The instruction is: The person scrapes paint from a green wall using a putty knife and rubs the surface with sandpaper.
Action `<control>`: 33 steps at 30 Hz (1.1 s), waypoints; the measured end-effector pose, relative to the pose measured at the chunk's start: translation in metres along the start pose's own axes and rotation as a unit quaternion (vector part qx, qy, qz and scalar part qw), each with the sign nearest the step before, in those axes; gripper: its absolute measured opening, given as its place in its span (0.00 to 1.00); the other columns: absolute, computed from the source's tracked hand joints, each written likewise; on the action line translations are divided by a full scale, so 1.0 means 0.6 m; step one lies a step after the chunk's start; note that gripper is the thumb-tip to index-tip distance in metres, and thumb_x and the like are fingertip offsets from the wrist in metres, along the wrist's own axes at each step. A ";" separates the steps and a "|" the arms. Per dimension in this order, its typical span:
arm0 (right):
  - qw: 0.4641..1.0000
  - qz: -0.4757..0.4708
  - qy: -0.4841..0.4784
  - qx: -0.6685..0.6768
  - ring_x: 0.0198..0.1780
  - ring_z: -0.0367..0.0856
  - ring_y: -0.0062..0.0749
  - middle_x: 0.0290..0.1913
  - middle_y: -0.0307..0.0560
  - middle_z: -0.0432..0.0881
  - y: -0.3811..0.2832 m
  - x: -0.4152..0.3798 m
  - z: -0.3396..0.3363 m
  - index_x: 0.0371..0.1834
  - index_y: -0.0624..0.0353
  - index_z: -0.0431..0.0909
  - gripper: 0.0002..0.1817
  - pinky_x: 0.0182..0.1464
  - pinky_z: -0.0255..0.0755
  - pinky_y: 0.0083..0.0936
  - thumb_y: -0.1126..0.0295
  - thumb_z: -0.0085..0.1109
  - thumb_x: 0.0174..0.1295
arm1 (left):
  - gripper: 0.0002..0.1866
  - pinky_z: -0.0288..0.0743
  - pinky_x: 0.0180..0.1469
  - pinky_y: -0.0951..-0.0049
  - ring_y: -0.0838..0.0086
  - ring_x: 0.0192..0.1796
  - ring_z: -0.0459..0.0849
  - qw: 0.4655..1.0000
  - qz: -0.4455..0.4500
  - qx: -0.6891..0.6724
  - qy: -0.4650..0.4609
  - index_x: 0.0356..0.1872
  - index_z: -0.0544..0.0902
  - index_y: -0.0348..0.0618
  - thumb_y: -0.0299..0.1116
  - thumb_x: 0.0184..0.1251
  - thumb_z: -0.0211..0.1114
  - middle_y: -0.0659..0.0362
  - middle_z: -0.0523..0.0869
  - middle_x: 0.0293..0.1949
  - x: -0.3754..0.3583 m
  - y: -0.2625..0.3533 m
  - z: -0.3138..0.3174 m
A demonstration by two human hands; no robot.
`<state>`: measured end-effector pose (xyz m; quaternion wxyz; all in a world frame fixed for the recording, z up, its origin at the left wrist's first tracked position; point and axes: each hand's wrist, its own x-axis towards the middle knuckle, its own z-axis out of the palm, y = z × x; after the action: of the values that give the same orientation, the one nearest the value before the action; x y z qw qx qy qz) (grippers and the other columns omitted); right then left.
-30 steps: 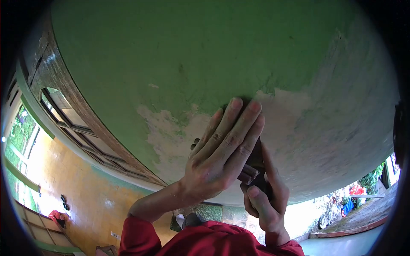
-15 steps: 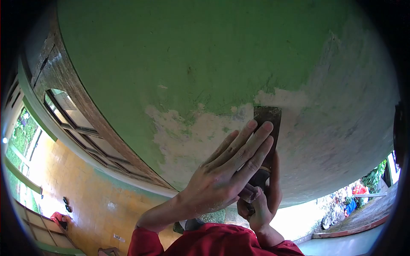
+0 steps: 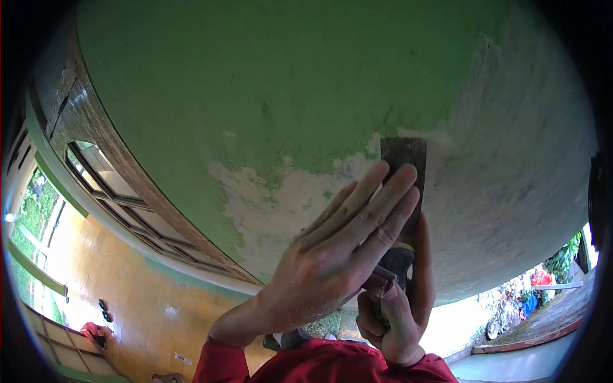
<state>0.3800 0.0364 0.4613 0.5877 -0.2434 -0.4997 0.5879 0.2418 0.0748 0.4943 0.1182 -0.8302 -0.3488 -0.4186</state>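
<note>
A paint scraper has its wide, dark blade against a green wall, its edge at the upper border of a pale, stripped patch. My right hand is closed round the scraper's dark handle, forefinger stretched along the blade's right side. Across the blade from the left lies my left hand, its fingers straight and the fingertips resting on the metal. Pale dust speckles the back of that wrist. Part of the handle is hidden behind the left hand.
Left of the wall is a worn wooden frame with a paned window. Below lies a yellow tiled floor with dark footwear and a red cloth. Plants and a ledge appear at lower right.
The scraper and both hands have slid a little to the right and slightly up along the wall. The view has shifted slightly. Both hands keep the same hold.
</note>
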 end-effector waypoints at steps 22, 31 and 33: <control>0.996 -0.077 -0.038 -0.020 0.21 0.67 0.12 0.48 0.52 0.79 -0.014 0.004 -0.030 0.80 0.65 0.35 0.40 0.21 0.60 0.13 0.80 0.42 0.67 | 0.39 0.68 0.72 0.61 0.54 0.76 0.62 0.999 -0.023 -0.029 -0.007 0.70 0.68 0.34 0.22 0.50 0.65 0.51 0.61 0.76 0.016 0.026 0.007; 0.996 -0.045 -0.028 -0.066 0.21 0.64 0.11 0.35 0.40 0.76 -0.017 -0.002 -0.039 0.80 0.65 0.39 0.39 0.20 0.57 0.13 0.72 0.48 0.71 | 0.43 0.72 0.69 0.60 0.51 0.75 0.63 0.993 -0.045 -0.106 0.015 0.71 0.68 0.40 0.20 0.46 0.67 0.49 0.67 0.73 0.007 0.027 0.008; 0.997 -0.008 -0.024 -0.075 0.22 0.64 0.12 0.31 0.38 0.74 0.004 -0.024 -0.053 0.80 0.66 0.42 0.39 0.21 0.58 0.13 0.69 0.51 0.71 | 0.38 0.74 0.66 0.62 0.53 0.71 0.70 0.987 -0.072 -0.141 0.012 0.70 0.70 0.39 0.19 0.52 0.65 0.48 0.71 0.70 -0.034 0.017 0.006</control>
<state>0.4092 0.0329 0.4427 0.5603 -0.2683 -0.5584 0.5498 0.2428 0.0595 0.4773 -0.0259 -0.8062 -0.3440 -0.4807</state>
